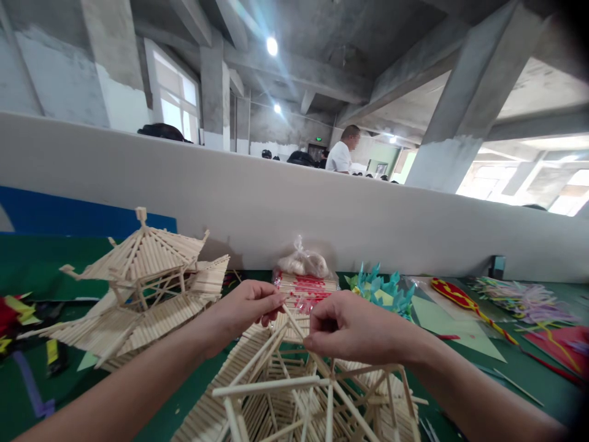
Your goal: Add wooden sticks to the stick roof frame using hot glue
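Front and centre on the green table (165,416): a pale wooden model (271,386), slatted along its slopes, open-framed on top. Behind it, a red-marked packet (313,301) of sticks (288,282) and a knotted clear bag (299,247) of pale contents (294,265). Pinches the end of one stick (293,320) between thumb and fingertips of the left hand (261,304); curls fingers of the right hand (347,325) beside it, cannot tell whether gripping.

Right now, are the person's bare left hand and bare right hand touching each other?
Apart: the head view shows a gap between left hand and right hand, the red-printed plastic pack visible there.
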